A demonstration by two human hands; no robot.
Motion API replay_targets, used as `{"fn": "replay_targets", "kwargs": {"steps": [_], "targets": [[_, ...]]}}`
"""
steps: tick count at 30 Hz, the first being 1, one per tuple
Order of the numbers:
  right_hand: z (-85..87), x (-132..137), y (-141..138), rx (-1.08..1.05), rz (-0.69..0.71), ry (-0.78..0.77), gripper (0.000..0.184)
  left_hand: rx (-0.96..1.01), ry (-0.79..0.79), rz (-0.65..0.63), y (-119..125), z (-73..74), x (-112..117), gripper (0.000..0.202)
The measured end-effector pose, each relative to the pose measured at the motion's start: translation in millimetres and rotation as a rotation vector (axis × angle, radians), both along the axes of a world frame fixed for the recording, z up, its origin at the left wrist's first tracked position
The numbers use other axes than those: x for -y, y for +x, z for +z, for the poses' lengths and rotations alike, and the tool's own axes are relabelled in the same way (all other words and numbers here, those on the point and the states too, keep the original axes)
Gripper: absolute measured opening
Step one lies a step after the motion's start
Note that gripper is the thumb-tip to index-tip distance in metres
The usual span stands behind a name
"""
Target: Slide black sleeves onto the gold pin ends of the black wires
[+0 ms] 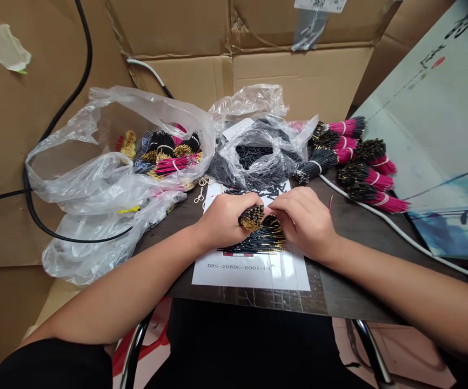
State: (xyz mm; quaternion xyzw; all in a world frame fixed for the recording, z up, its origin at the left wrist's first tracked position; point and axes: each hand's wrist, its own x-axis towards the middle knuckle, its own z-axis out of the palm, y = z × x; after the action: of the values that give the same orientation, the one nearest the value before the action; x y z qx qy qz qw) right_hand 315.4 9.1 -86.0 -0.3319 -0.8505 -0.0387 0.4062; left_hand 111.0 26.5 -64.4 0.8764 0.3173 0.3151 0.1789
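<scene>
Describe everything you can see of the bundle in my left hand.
The bundle is many thin, wire-like black strands packed tightly, their gold, metallic-looking ends facing the camera. Your left hand grips it near the loose black strands; your right hand is close beside it, contact unclear. Its far end is hidden.

Bundle of wires (252, 219), blk w/ gold tips, is poking out of the L hand (222, 219), tips showing end-on, while loose blk wires (250, 241), gold ends mostly to R, are lying crosswise just below on white paper (218, 278).
</scene>
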Motion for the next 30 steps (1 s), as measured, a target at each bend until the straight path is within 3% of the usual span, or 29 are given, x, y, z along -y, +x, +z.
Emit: {"fn": "replay_targets", "kwargs": {"steps": [12, 16, 25, 30], "targets": [[4.1, 2, 4, -0.232, 0.142, -0.067, 0.033, 0.064, -0.022, -0.019, 5, 0.2, 3, 0.016], [5.3, 5, 3, -0.307, 0.128, -0.094, 0.036, 0.078, -0.026, -0.004, 6, 0.6, 3, 0.020], [10.4, 3, 2, -0.332, 0.187, -0.171, 0.024, 0.125, 0.027, -0.084, 6, 1.5, 4, 0.009], [10.9, 4, 2, -0.341, 0.150, -0.183, 0.020, 0.171, 0.010, -0.046, 8, 5.0, 9, 0.012]]}}
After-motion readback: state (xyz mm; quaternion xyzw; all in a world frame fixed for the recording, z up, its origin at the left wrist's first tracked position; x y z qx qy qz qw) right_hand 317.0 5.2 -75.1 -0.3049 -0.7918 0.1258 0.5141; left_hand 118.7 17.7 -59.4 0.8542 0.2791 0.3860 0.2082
